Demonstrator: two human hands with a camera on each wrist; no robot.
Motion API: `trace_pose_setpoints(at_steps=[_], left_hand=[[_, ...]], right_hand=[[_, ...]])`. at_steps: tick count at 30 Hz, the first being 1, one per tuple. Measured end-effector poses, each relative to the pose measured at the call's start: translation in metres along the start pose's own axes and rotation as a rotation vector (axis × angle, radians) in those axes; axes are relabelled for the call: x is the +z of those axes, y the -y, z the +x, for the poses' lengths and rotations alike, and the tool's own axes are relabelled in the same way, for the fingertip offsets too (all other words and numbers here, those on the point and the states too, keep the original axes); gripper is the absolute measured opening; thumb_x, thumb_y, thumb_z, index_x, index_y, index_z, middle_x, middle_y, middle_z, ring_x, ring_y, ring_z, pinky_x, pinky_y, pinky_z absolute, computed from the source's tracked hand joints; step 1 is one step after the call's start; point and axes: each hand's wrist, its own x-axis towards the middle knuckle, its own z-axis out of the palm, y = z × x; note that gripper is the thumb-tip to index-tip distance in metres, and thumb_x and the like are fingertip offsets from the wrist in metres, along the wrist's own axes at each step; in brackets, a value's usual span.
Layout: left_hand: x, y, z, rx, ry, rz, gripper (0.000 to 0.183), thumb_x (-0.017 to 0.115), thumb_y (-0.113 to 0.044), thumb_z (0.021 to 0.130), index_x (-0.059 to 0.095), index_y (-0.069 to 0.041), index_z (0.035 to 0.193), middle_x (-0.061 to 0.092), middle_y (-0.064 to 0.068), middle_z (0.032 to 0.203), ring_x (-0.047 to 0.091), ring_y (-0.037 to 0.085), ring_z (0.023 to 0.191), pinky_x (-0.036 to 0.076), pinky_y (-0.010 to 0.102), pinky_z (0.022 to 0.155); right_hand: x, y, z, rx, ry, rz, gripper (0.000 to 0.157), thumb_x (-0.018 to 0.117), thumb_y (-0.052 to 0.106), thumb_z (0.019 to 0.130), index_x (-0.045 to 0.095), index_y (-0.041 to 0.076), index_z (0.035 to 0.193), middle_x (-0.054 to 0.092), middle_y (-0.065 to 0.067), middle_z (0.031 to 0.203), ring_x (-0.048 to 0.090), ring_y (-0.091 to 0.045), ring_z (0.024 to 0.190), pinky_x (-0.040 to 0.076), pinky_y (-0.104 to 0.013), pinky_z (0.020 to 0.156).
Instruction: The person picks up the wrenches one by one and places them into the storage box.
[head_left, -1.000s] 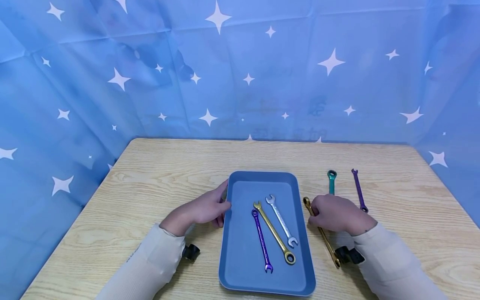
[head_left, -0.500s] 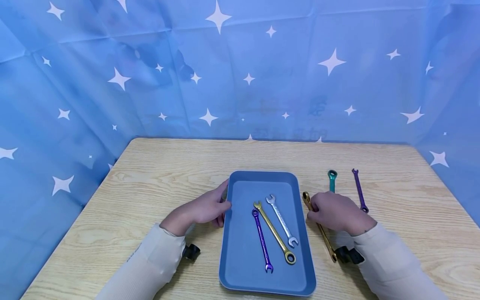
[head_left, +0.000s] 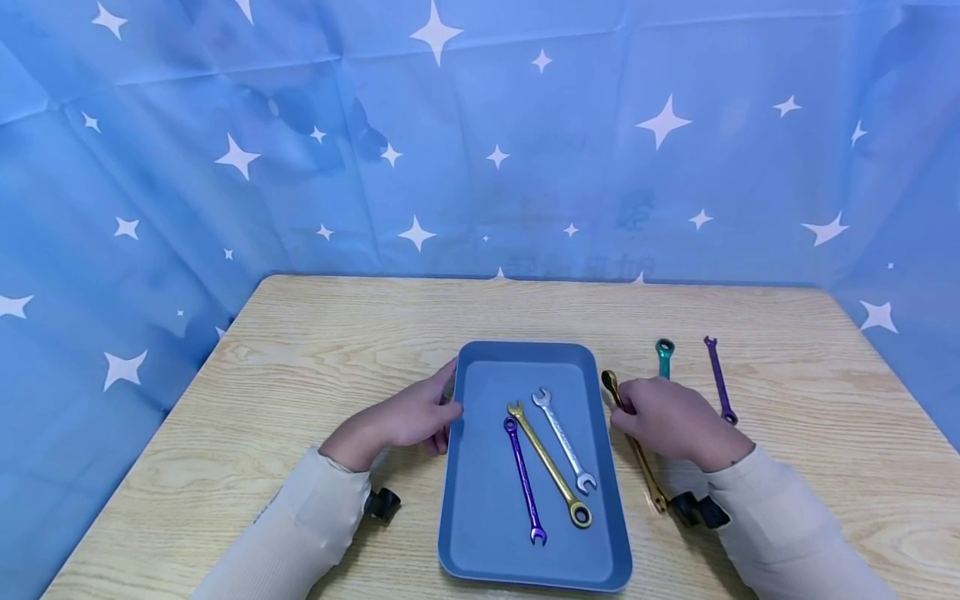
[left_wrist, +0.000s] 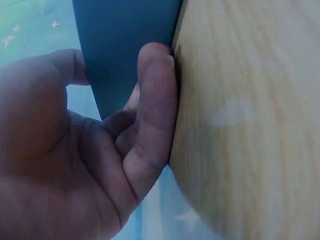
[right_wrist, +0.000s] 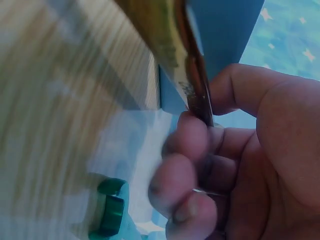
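Observation:
My left hand (head_left: pixel 408 414) grips the left side of a blue-grey tray (head_left: pixel 476 508), thumb over the rim and fingers against the outer wall (left_wrist: pixel 120 45). Beside the tray's right edge, my right hand (head_left: pixel 667 421) pinches a golden wrench (head_left: pixel 647 471) around its shaft. In the right wrist view, thumb and fingertips meet on that wrench (right_wrist: pixel 172 45), tilted close over the table. Inside the tray lie a purple wrench (head_left: pixel 522 479), a yellow-gold wrench (head_left: pixel 546 461) and a silver wrench (head_left: pixel 561 437), roughly side by side.
Behind the right hand lies a green wrench (head_left: pixel 665 358), partly hidden by it. Farther right rests a dark purple wrench (head_left: pixel 719 379). The wooden table (head_left: pixel 337 333) backs onto a blue star-patterned cloth (head_left: pixel 525 192).
My right hand has shifted slightly up and left in the head view, carrying the golden wrench along. My left hand and the tray have stayed put.

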Motion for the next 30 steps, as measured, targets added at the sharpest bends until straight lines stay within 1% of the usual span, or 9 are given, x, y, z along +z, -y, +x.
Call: trace_pose_setpoints(at_steps=[6,13,18,30], left_hand=[[0.0005,0.0007,-0.0001,0.003,-0.003,-0.004,0.078,0.042,-0.016,0.103,-0.008,-0.036,0.16,0.067,0.013,0.065,0.066,0.025,0.059,0.059,0.039,0.057],[0.0,-0.0008,-0.0004,-0.012,-0.005,0.003,0.078,0.042,-0.017,0.103,-0.009,-0.035,0.16,0.068,0.013,0.066,0.068,0.026,0.061,0.06,0.039,0.058],[0.0001,-0.0011,-0.0005,-0.011,-0.006,0.006,0.078,0.041,-0.017,0.103,-0.009,-0.034,0.16,0.068,0.012,0.066,0.068,0.025,0.061,0.06,0.039,0.058],[0.0002,-0.0007,0.0003,-0.005,-0.008,0.002,0.078,0.042,-0.017,0.103,-0.008,-0.035,0.16,0.067,0.013,0.065,0.067,0.026,0.059,0.06,0.039,0.058]], right_hand=[[0.0,0.0015,0.0013,0.008,0.01,0.017,0.033,0.053,0.019,0.099,0.049,0.014,0.067,0.038,0.004,0.056,0.038,-0.011,0.046,0.031,-0.026,0.045],[0.0009,0.0014,0.0018,-0.014,0.004,0.036,0.032,0.053,0.018,0.099,0.049,0.014,0.067,0.037,0.005,0.056,0.037,-0.011,0.046,0.031,-0.026,0.045],[0.0009,0.0012,0.0024,-0.024,0.004,0.039,0.031,0.054,0.017,0.098,0.05,0.014,0.067,0.038,0.005,0.055,0.037,-0.01,0.045,0.031,-0.025,0.045],[-0.0005,0.0016,0.0028,-0.01,0.062,0.104,0.023,0.052,0.016,0.099,0.056,0.011,0.077,0.048,0.001,0.055,0.045,-0.011,0.044,0.037,-0.027,0.045]])
